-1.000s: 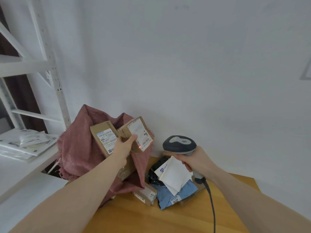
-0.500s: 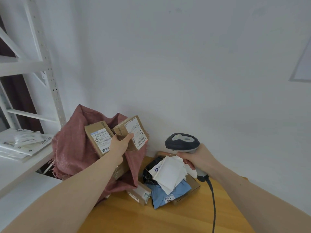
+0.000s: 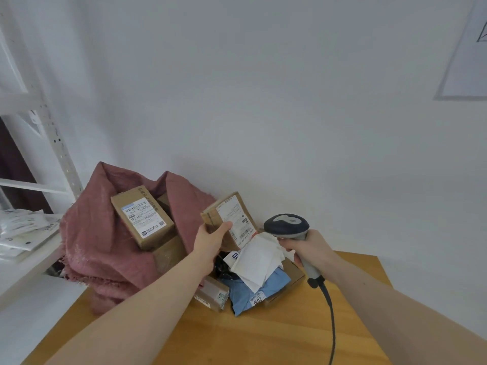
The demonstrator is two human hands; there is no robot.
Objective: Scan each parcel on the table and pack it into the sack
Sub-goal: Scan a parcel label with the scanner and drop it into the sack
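Note:
My left hand (image 3: 210, 239) grips a small cardboard parcel (image 3: 232, 218) with a white label, held just right of the pink sack (image 3: 105, 246). A second labelled cardboard box (image 3: 142, 217) lies in the sack's open mouth. My right hand (image 3: 308, 247) holds a grey barcode scanner (image 3: 287, 226) close to the held parcel, its cable trailing down over the table. Below them a pile of parcels sits on the wooden table (image 3: 276, 333): a white envelope (image 3: 258, 259), a blue bag (image 3: 253, 293), a black bag, and a small carton (image 3: 213, 293).
A white metal shelf frame (image 3: 52, 143) stands at the left, with white packets (image 3: 23, 230) on its shelf. The white wall is right behind the sack and pile. A framed sheet (image 3: 469, 56) hangs at the upper right.
My left hand has carried the held parcel rightward, away from the box in the sack and closer to the scanner. The camera view has shifted left and down.

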